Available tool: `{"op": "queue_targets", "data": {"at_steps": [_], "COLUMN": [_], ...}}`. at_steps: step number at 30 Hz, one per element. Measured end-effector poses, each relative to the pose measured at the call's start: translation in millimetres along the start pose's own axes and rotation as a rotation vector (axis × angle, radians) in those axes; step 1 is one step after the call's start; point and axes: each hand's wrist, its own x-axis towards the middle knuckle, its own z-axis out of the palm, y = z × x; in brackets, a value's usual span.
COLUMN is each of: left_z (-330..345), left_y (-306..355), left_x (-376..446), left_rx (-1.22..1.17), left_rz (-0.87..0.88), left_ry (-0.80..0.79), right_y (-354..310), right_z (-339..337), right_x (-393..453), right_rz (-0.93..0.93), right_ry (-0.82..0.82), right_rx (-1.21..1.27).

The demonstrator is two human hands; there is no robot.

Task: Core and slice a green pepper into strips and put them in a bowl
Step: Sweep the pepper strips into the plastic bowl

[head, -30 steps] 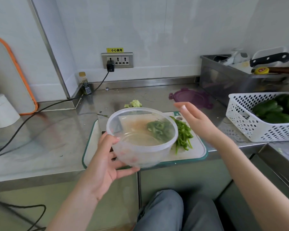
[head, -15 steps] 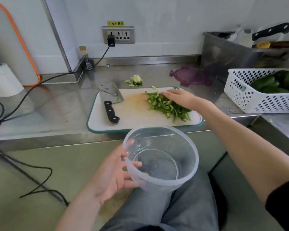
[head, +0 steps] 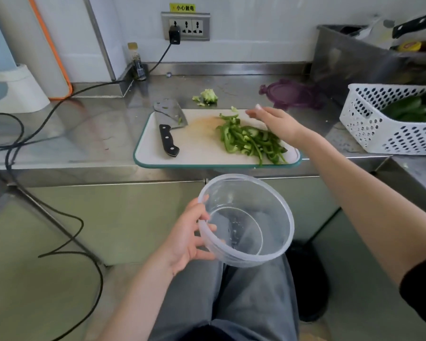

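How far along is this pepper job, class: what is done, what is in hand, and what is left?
Done: the pepper strips lie cut in a pile on the cutting board, the core sits apart on the counter, and the cleaver is set down. In hand: the left hand holds the clear bowl below the counter edge; the right hand, open, is at the pile. Left: no strips are in the bowl yet.

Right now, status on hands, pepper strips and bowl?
Left hand grips clear bowl, empty, below counter edge. Right hand open behind pepper strips on cutting board. Nothing blocking.
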Motion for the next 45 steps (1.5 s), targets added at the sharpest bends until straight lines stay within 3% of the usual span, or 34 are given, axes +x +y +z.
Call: {"op": "queue_targets", "data": {"at_steps": [5,9,15,29,37,41,43,45], "left_z": [9,14,18,7,7,3,2,2], "left_y": [-11,-5,0,15,16,14,16,18], "left_x": [18,28,32,32,40,46,45,44], "left_rx": [-0.007,-0.096,-0.106,-0.153,-0.172,-0.187,-0.194,-0.208], "left_rz": [-0.017,0.060,0.019,-0.074,-0.044,-0.039,-0.040,-0.056], "left_ry": [0.050,0.124,0.208,0.170,0.179,0.140,0.103,0.069], "right_y": [12,16,10,-4,-14,-27,-32,-39], "right_z": [3,16,27,46,59,51,47,49], "right_x": [-7,-9,-19,-55,-85,-92,-86,-74], "right_rz": [0.086,0.041,0.018,-0.272,-0.394,-0.349,-0.273,-0.246], "right_ry": [-0.038,0.034,0.065,0.130,-0.036,-0.230,-0.216,-0.073], "right_rx": [-0.121,-0.105,-0.074,-0.206,-0.108,-0.013,0.137,0.262]}}
